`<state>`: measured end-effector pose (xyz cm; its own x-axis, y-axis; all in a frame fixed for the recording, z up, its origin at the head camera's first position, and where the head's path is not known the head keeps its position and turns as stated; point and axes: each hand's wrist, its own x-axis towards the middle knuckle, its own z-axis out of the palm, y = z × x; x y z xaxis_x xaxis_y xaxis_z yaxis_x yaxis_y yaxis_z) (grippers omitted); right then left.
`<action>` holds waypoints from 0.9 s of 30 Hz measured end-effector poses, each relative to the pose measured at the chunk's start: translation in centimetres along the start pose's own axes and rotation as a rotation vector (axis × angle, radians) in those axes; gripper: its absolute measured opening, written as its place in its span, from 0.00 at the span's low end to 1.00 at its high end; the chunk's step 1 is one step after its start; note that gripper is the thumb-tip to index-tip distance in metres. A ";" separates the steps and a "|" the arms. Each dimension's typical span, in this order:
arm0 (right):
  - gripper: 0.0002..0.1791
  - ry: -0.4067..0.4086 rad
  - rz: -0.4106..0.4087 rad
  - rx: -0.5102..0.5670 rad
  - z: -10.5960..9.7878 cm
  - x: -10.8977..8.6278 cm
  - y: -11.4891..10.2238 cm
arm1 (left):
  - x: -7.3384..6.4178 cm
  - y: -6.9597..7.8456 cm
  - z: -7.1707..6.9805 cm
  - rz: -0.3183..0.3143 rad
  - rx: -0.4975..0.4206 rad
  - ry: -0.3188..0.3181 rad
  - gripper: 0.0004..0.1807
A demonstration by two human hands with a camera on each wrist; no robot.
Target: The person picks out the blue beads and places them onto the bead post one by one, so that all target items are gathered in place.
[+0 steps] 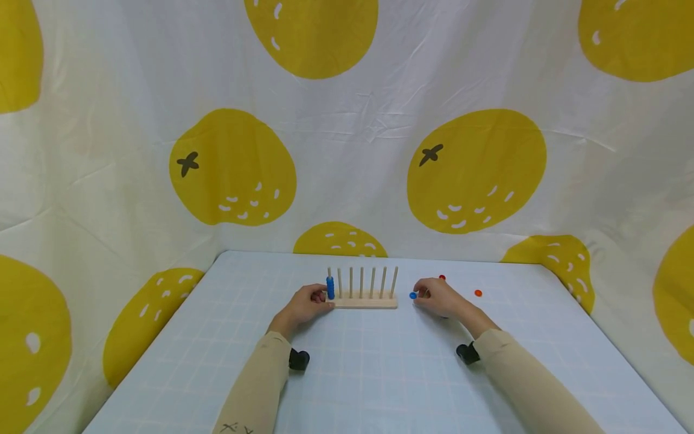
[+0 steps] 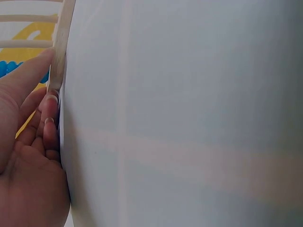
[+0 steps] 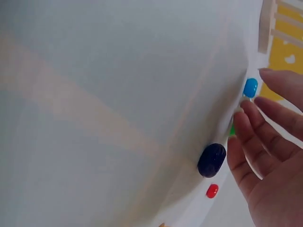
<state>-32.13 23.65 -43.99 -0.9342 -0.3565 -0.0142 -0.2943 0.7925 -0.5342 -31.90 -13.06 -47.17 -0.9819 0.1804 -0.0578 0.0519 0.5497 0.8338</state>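
Observation:
A wooden peg stand [image 1: 362, 304] with a row of upright pegs stands on the table. Blue beads [image 1: 330, 288] are stacked on its leftmost peg. My left hand [image 1: 306, 304] grips the left end of the base, with the thumb on the base edge [image 2: 58, 61] and the other fingers curled beside it. To the right of the stand, a blue bead [image 1: 413, 295] lies by the fingertips of my right hand [image 1: 438, 296]. In the right wrist view this blue bead [image 3: 251, 88] sits close to the thumb and index fingertips, which are loosely bent and do not pinch it.
Around the right hand lie a dark blue bead [image 3: 211, 161], a red bead [image 3: 212, 191] and a green bead [image 3: 232, 130], the last mostly hidden behind fingers. An orange bead [image 1: 478, 293] lies farther right. A pale checked cloth [image 1: 358, 374] covers the table; a fruit-print curtain hangs behind.

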 end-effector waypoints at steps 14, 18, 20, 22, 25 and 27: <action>0.06 0.003 -0.017 0.016 0.8 0.4 -0.7 | -0.2 0.2 0.0 -0.016 -0.015 0.000 0.28; 0.06 0.005 0.000 0.027 1.0 0.5 -0.9 | -0.1 0.1 0.0 -0.004 -0.006 0.004 0.28; 0.06 0.009 0.002 0.030 1.1 0.5 -1.0 | -0.1 0.0 0.0 -0.001 -0.002 0.007 0.27; 0.05 0.010 -0.003 0.027 1.2 0.5 -1.0 | -0.1 0.0 0.0 -0.001 0.002 0.009 0.27; 0.05 0.009 0.002 0.029 1.2 0.5 -1.1 | -0.1 0.0 0.1 -0.008 0.004 0.009 0.28; 0.05 0.009 0.001 0.028 1.1 0.5 -1.2 | -0.1 0.0 0.1 -0.012 0.006 0.008 0.28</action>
<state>-32.01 21.96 -44.26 -0.9364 -0.3510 -0.0070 -0.2878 0.7788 -0.5573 -31.82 -13.02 -47.19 -0.9839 0.1673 -0.0631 0.0414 0.5565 0.8298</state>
